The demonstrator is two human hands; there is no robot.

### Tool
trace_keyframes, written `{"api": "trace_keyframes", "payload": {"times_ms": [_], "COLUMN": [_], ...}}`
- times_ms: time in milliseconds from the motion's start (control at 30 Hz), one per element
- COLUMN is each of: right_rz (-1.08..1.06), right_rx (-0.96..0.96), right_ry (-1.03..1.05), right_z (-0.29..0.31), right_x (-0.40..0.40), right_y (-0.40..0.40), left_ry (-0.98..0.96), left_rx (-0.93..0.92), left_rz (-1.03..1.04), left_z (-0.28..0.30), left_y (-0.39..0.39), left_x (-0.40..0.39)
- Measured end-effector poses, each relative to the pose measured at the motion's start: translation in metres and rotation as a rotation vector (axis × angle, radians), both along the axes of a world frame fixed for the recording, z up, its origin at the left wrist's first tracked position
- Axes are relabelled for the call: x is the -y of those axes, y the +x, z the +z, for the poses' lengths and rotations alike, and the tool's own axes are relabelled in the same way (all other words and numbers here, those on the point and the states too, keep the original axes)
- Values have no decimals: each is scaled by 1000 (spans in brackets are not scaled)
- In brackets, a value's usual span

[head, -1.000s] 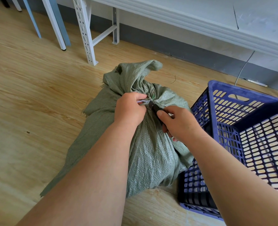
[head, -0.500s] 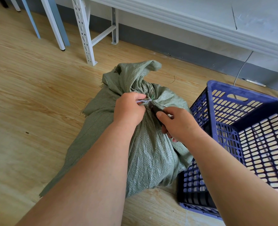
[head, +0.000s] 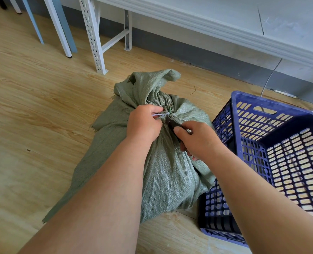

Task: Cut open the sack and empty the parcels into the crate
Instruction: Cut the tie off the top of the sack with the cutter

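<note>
We see bare wooden floor (head: 29, 110) wide open on the left, while the blue crate (head: 273, 143) stands just beside the green sack (head: 170, 173) on the right and touches it, and a white metal frame (head: 95, 39) stands by the wall behind. The sack sits on the floor between our 2 arms, with its tied neck right under both hands. Our left hand (head: 143, 125) is curled and pinches the white tie (head: 160, 114) at the neck, and our right hand (head: 198, 138) is curled round a dark cutter (head: 171, 122) whose tip touches the tie.
</note>
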State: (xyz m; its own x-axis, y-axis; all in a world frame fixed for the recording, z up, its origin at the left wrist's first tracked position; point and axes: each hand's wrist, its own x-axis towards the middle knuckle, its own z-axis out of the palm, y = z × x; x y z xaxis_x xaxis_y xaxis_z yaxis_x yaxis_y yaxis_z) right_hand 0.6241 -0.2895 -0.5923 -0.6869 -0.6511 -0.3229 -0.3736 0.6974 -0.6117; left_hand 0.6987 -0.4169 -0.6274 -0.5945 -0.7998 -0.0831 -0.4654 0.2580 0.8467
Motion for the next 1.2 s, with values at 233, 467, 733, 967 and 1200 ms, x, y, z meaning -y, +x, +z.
{"api": "trace_keyframes", "payload": {"times_ms": [233, 467, 733, 967, 1200], "right_rz": [-13, -12, -41, -42, -145], "right_rx": [-7, -166, -434, -332, -330], "right_ry": [-4, -20, 20, 63, -119], "right_z": [-1, -7, -13, -5, 17], "right_x": [2, -2, -3, 6, -5], "right_y": [-2, 5, 22, 12, 7], "left_ry": [-8, 1, 19, -43, 6], "left_rx": [2, -1, 90, 157, 125], "left_rz": [-7, -14, -78, -90, 37], "left_z": [1, 1, 9, 14, 1], "left_y": [0, 0, 1, 3, 8], "left_x": [-1, 0, 3, 0, 1]}}
